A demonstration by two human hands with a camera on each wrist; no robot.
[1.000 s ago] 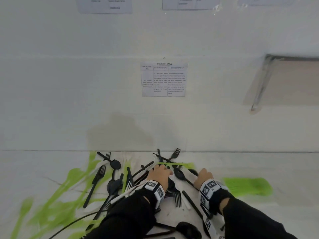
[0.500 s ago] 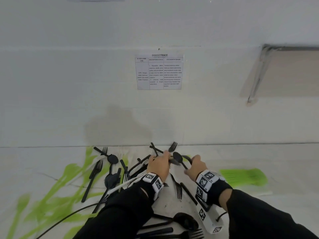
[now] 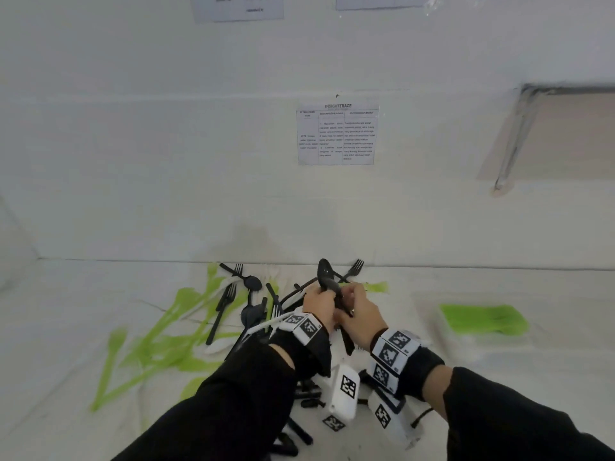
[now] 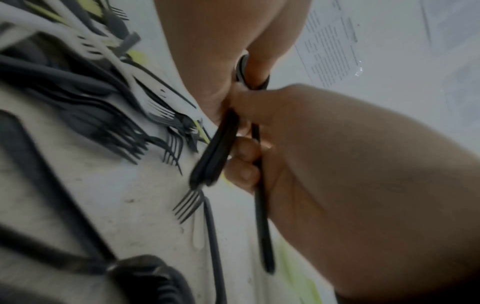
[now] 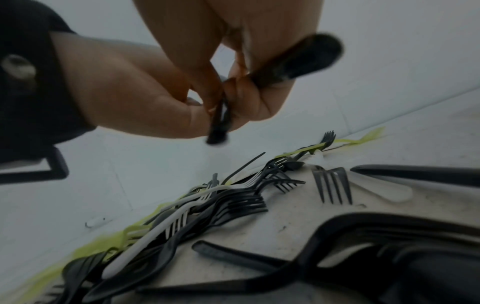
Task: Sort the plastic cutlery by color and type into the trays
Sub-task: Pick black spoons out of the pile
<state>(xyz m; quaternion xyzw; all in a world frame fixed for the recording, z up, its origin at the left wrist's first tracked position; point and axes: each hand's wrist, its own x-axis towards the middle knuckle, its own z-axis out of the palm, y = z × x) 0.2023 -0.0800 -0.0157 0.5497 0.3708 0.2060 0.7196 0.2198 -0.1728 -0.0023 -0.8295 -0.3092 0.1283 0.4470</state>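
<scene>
Above the cutlery pile my two hands meet. My left hand (image 3: 317, 306) grips a small bundle of black spoons (image 3: 325, 272), bowls pointing up and away. My right hand (image 3: 359, 307) presses against it, fingers curled round a black handle (image 4: 262, 216) beside the bundle's handles (image 4: 215, 154). From the right wrist, one black spoon (image 5: 306, 59) sticks out past my right fingers. On the white table below lie loose black forks (image 3: 226, 304), green cutlery (image 3: 159, 344) and white pieces (image 3: 229, 282). A clear tray (image 3: 429, 311) on the right holds stacked green cutlery (image 3: 482, 319).
The white wall (image 3: 299, 211) rises just behind the pile, with a printed sheet (image 3: 336, 136) taped on it. Black forks (image 5: 241, 203) and a white fork (image 5: 155, 228) lie tangled under my hands. Black handles (image 3: 299, 434) lie near the table's front edge.
Both hands have lifted off the pile and come together. A black spoon picked up by the right hand now stands with the bundle in the left hand.
</scene>
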